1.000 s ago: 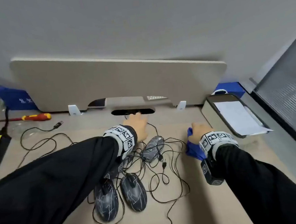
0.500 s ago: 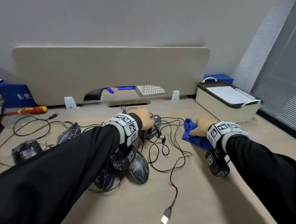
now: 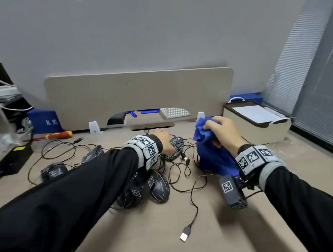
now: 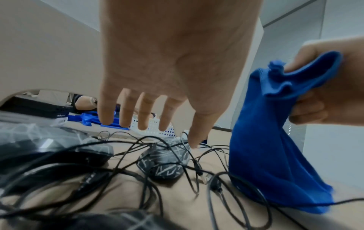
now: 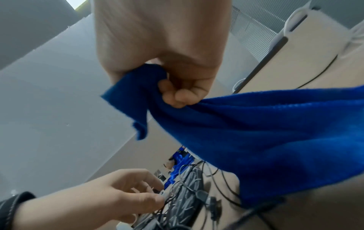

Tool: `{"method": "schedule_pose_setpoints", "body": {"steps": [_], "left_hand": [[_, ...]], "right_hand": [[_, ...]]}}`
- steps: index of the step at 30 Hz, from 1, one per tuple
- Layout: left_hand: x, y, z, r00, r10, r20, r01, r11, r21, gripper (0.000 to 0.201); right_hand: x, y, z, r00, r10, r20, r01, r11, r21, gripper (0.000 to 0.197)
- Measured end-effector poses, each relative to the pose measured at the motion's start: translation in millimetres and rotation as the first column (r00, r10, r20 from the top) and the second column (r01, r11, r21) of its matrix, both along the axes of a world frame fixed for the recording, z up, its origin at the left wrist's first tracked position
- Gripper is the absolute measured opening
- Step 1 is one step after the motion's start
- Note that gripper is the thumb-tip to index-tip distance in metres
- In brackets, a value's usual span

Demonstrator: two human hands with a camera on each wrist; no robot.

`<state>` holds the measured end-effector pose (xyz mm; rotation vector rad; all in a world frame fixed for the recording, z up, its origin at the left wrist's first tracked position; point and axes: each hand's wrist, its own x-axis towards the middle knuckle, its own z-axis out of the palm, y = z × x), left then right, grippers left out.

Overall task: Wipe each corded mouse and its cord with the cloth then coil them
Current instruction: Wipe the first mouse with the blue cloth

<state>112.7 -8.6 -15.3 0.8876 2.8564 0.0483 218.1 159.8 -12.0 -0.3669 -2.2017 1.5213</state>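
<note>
Several black mice with white line patterns lie among tangled black cords on the beige desk (image 3: 132, 241). My left hand (image 3: 166, 140) hovers just over the far mouse (image 3: 177, 142), fingers (image 4: 145, 109) spread and relaxed above that mouse (image 4: 163, 161), holding nothing. Two more mice (image 3: 159, 188) (image 3: 131, 194) sit under my left forearm, and others (image 3: 54, 171) lie to the left. My right hand (image 3: 221, 132) grips a blue cloth (image 3: 211, 158) bunched in its curled fingers (image 5: 177, 96). The cloth (image 5: 265, 132) hangs down, and its lower edge (image 4: 275, 194) reaches the cords.
A loose USB plug (image 3: 185, 233) lies near the front. A beige box (image 3: 243, 132) holding paper stands at the right. A red-yellow screwdriver (image 3: 58, 135) and a black power brick (image 3: 12, 159) lie at the left. A divider panel (image 3: 138, 94) closes the back.
My right hand has lifted the blue cloth up off the desk. My left hand stays over the far mouse. The head view has tilted up.
</note>
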Motion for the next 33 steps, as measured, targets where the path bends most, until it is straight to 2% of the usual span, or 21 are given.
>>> {"method": "schedule_pose_setpoints", "body": {"steps": [2, 4, 8, 11, 13, 15, 19, 20, 23, 25, 27, 30, 32, 33], "left_hand": [[3, -8, 4, 0.999, 0.028, -0.021, -0.028, 0.999, 0.036, 0.026], [11, -20, 9, 0.999, 0.042, 0.026, -0.043, 0.999, 0.032, 0.029], [36, -39, 17, 0.985, 0.049, 0.165, -0.036, 0.996, -0.085, 0.029], [43, -45, -1, 0.975, 0.086, 0.204, -0.060, 0.989, -0.133, 0.066], [51, -48, -9, 0.976, 0.113, 0.188, -0.085, 0.985, -0.149, 0.076], [59, -51, -12, 0.955, 0.163, 0.249, -0.143, 0.985, -0.097, 0.067], [94, -58, 3, 0.934, 0.164, 0.319, -0.174, 0.985, 0.003, 0.015], [104, -61, 9, 0.923, 0.176, 0.341, -0.200, 0.979, 0.038, 0.011], [95, -75, -6, 0.900, 0.216, 0.379, -0.285, 0.948, 0.138, 0.023], [86, -89, -14, 0.870, 0.274, 0.409, -0.390, 0.891, 0.233, 0.032], [81, -96, -21, 0.796, 0.260, 0.546, -0.524, 0.746, 0.410, 0.034], [83, -104, -31, 0.646, 0.011, 0.763, -0.679, 0.466, 0.567, 0.025], [82, -107, -37, 0.605, -0.161, 0.780, -0.711, 0.333, 0.620, 0.009], [81, -108, -40, 0.583, -0.251, 0.772, -0.721, 0.277, 0.635, 0.008]], "right_hand": [[-6, -15, 4, 0.989, 0.140, 0.046, -0.139, 0.990, -0.038, 0.024], [-14, -34, 5, 0.962, 0.244, 0.120, -0.244, 0.970, -0.010, 0.025], [-28, -62, 8, 0.959, 0.254, 0.123, -0.260, 0.965, 0.032, 0.028], [-29, -71, 14, 0.962, 0.242, 0.123, -0.253, 0.964, 0.086, 0.021], [-26, -74, 18, 0.956, 0.251, 0.155, -0.271, 0.954, 0.129, 0.020], [-21, -76, 21, 0.951, 0.251, 0.178, -0.281, 0.945, 0.166, 0.021], [-5, -77, 29, 0.964, 0.234, 0.129, -0.257, 0.944, 0.209, 0.016], [-1, -76, 31, 0.968, 0.229, 0.106, -0.247, 0.946, 0.209, 0.014], [12, -77, 27, 0.974, 0.223, 0.036, -0.226, 0.963, 0.149, 0.008], [19, -82, 19, 0.972, 0.235, -0.010, -0.233, 0.968, 0.097, 0.011], [23, -88, 4, 0.968, 0.248, -0.043, -0.243, 0.965, 0.098, 0.018], [19, -100, -21, 0.957, 0.282, -0.060, -0.277, 0.957, 0.087, 0.018], [13, -110, -34, 0.947, 0.320, -0.034, -0.315, 0.943, 0.107, 0.012], [7, -114, -39, 0.944, 0.330, -0.022, -0.325, 0.937, 0.126, 0.013]]}}
